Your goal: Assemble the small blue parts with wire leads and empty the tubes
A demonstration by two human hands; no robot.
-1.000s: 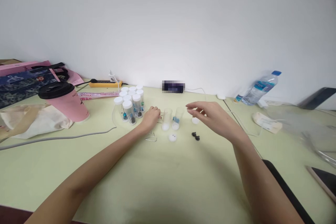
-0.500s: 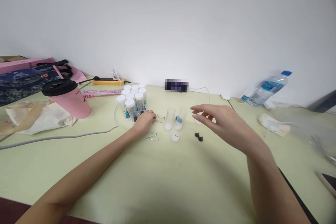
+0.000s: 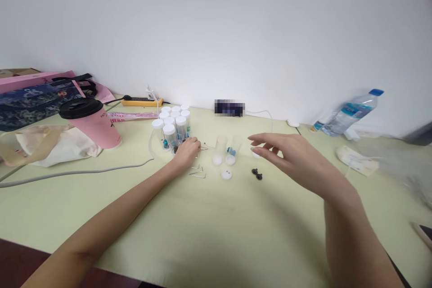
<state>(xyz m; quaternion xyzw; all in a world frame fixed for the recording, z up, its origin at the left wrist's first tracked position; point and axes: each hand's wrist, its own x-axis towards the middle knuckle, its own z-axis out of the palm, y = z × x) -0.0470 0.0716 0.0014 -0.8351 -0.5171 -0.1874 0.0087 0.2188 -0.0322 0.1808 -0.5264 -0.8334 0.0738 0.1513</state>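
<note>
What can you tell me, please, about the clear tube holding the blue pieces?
The clear tube looks like plastic: cylindrical, whitish at its lower end, apparently uncapped on top. Blue pieces show inside. It stands upright on the table, just right of another clear tube and apart from it. The right hand, farther right, does not touch it.

Light bright, quite even. Wall (image 3: 216, 31) palest just above table (image 3: 189, 229). Soft, faint shadow below right hand (image 3: 292, 157). Right edge blurred; bottle (image 3: 351, 114) looks stretched, slanted. Phone (image 3: 229, 108) pixelated.
</note>
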